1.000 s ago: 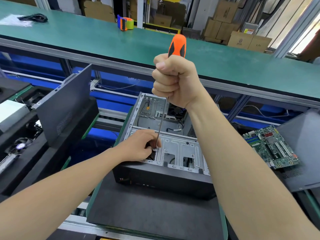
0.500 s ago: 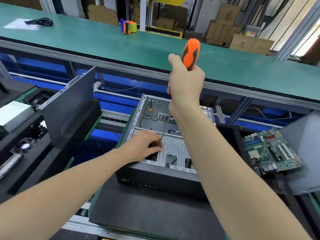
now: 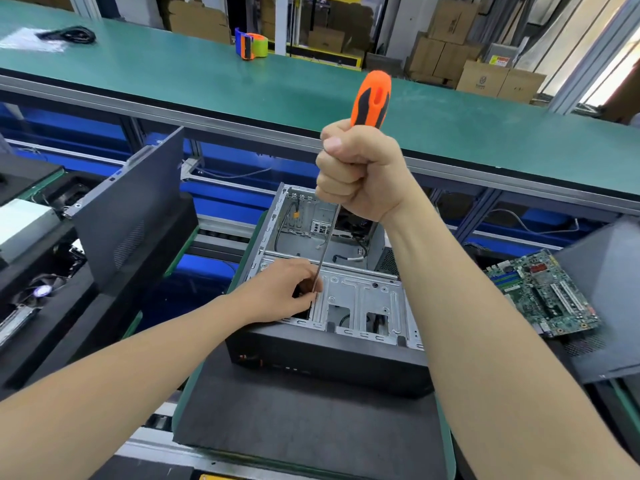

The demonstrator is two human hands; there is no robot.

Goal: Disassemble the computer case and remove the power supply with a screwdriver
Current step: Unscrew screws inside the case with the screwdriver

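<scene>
2 hands are at work here, the left hand (image 3: 287,292) and the right hand (image 3: 360,171), and they share 1 screwdriver (image 3: 372,98). I count 1 open case (image 3: 329,355) and 1 black mat (image 3: 294,420). There are 2 loose panels, a left panel (image 3: 131,216) and a right panel (image 3: 609,306). I see 1 motherboard (image 3: 543,292), 1 fan (image 3: 43,291), 1 green bench (image 3: 207,81), 1 tape dispenser (image 3: 251,43) and 1 cable (image 3: 67,34). The boxes (image 3: 481,76) at the back overlap too much for me to count.
</scene>
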